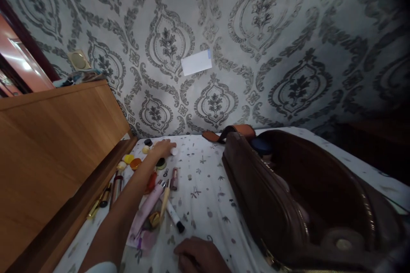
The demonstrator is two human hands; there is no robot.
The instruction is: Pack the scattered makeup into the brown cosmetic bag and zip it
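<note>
- Left hand (164,148): stretched out over the sheet (201,204), fingertips at a small white item (174,151); can't tell if clamped on it or only touching.
- White item: right at the left fingertips, on their right side.
- Dark jar (161,164): just nearer than left hand.
- Black lid (147,141), cream lid (145,149): just left of left hand.
- Pink gloss (174,178): nearer than left hand, past the dark jar.
- Right hand (201,255): fingers curled; can't tell if holding anything.
- Brush (174,214): just beyond right hand.
- Bag (262,196): gaping, right of both hands.
</note>
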